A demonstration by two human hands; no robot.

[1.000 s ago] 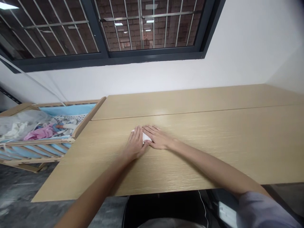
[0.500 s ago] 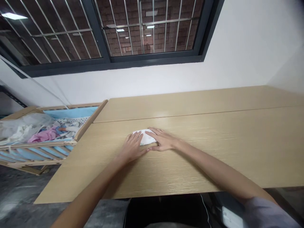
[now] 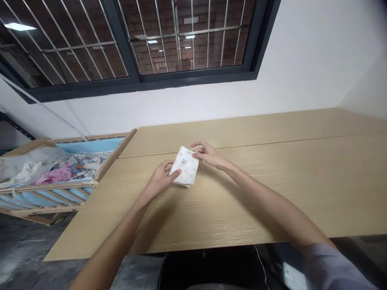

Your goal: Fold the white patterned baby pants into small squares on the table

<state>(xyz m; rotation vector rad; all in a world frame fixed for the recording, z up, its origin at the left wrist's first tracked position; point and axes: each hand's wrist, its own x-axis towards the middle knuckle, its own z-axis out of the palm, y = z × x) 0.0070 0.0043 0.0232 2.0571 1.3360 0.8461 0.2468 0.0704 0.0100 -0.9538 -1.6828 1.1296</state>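
Observation:
Between my hands is a small folded white cloth [image 3: 185, 166] with a faint printed pattern, tilted and raised above the wooden table [image 3: 256, 189]. My left hand [image 3: 165, 175] pinches its left edge, thumb on top and fingers behind. At the upper right corner, my right hand [image 3: 208, 155] grips it between thumb and curled fingers, with the index finger stretched out past the edge. The layered folds show along the cloth's lower edge.
A wooden crib [image 3: 99, 173] with blue lining stands left of the table, holding a pink cloth [image 3: 56, 175], other fabrics and a clear plastic bag [image 3: 45, 155]. Behind the table are a white wall and a barred window [image 3: 193, 40]. A white box-like object [image 3: 293, 276] lies below the table's front edge.
My hands lay flat over the cloth on the table. Now both grip its edges, and it is lifted and tilted with its printed face showing.

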